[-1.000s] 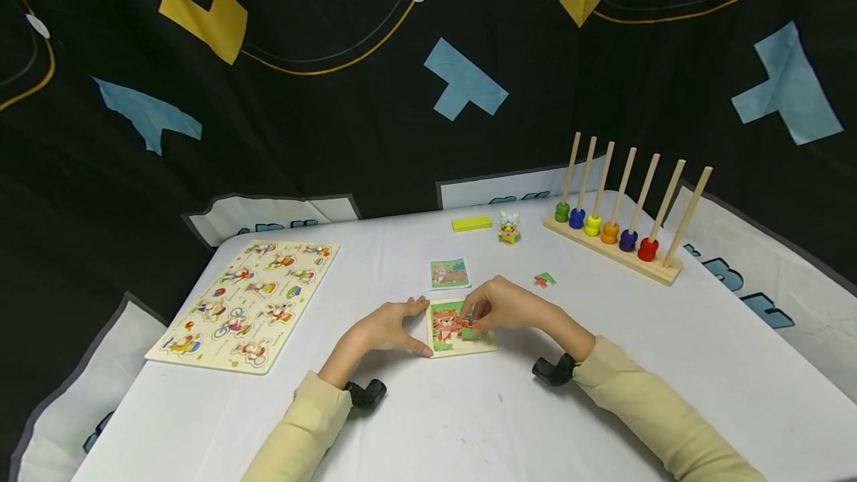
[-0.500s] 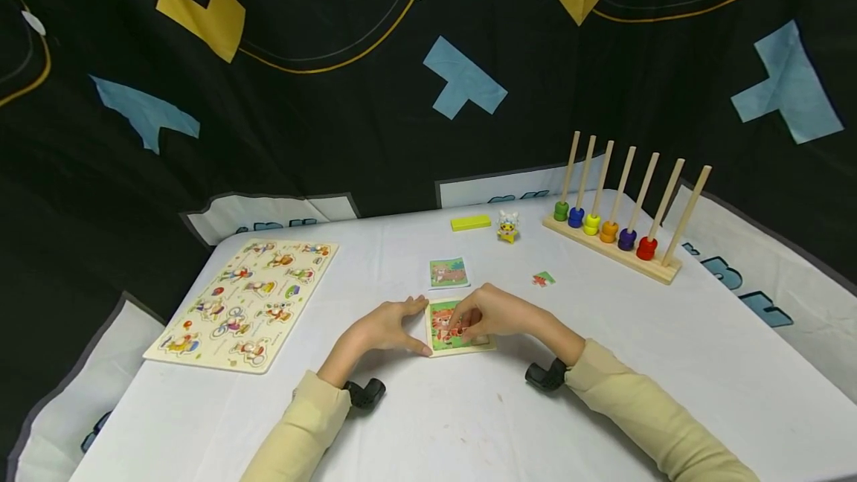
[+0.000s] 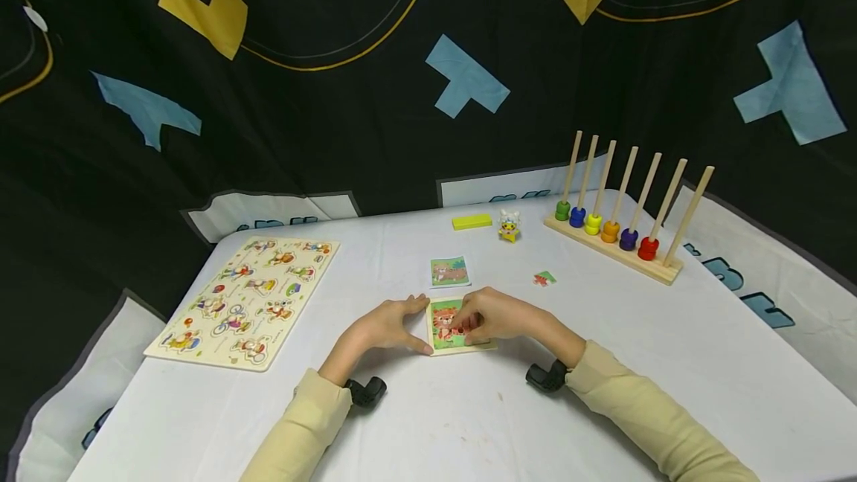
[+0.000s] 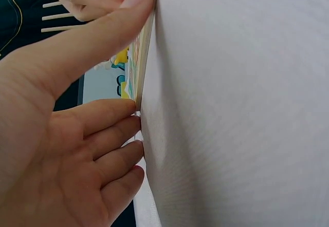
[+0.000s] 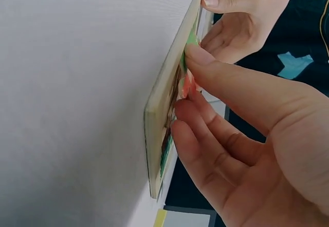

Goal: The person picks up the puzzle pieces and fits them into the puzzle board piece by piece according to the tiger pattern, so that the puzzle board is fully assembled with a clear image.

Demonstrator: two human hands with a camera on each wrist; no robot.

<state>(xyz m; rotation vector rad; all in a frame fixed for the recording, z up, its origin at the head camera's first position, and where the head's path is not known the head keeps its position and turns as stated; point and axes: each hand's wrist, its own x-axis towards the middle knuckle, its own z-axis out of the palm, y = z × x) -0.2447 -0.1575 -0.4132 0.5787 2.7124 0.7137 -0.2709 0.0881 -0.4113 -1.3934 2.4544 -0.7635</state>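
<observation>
A small wooden jigsaw board (image 3: 462,351) with a red tiger on green lies flat on the table. My left hand (image 3: 387,326) spans its left side, thumb at the near corner and index fingertip at the far one, as the left wrist view also shows. Over the right half of the board, my right hand (image 3: 501,315) pinches a red and green puzzle piece (image 5: 186,86) between thumb and fingers, right at the board's face. Bare brown recess shows under the fingertips in the right wrist view. A loose puzzle piece (image 3: 544,279) lies to the right.
Behind the board lies a small picture card (image 3: 448,272). A large peg puzzle (image 3: 257,303) is at the left. Farther back are a yellow block (image 3: 472,222) and a small figurine (image 3: 509,227). A wooden rack (image 3: 612,248) with upright pegs and coloured rings stands at the right.
My right hand has shifted left and lower over the board, bringing the puzzle piece closer to the tiger picture. The left hand has stayed at the board's left edge.
</observation>
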